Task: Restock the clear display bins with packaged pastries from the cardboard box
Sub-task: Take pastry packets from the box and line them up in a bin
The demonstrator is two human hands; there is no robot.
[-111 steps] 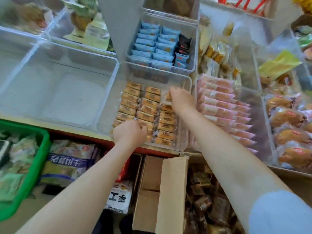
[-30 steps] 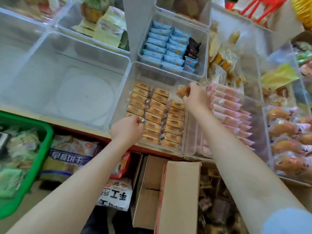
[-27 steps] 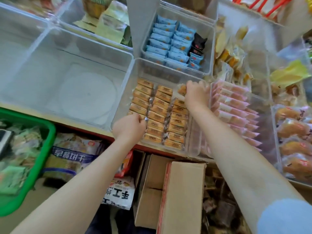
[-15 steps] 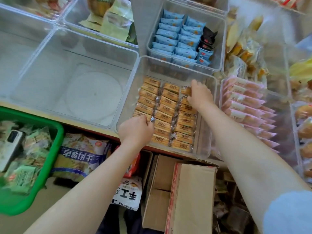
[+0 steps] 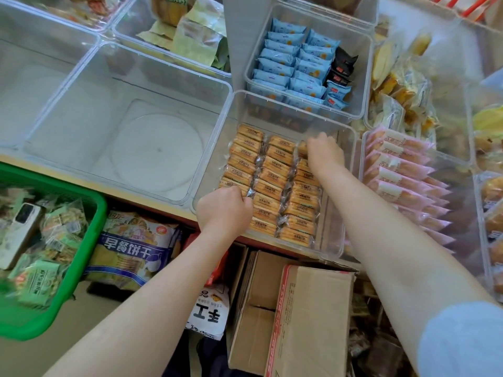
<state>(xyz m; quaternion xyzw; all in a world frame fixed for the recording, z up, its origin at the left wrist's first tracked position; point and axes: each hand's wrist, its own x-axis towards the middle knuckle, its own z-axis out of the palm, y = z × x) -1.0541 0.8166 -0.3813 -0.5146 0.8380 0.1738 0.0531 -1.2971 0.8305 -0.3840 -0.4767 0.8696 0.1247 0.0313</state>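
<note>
Reaching into bin [image 5: 212, 164]: both hands, left [image 5: 224, 209] and right [image 5: 325, 153], pinching pastry packets [image 5: 275, 183].

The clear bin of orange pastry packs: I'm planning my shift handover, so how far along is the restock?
Done: three rows of orange packs fill most of the clear bin. In hand: the right hand sets a pack at the third row's far end; the left hand steadies the first. Left: the large bin beside it holds nothing.

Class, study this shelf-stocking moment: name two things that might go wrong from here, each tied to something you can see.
1. The right hand is fitting a packet at the far end of the third row of orange pastry packets; pushing may knock the tidy rows askew.
2. The clear bin overhangs the shelf edge, and the left hand is working at its near end, so it might tip forward.
</note>
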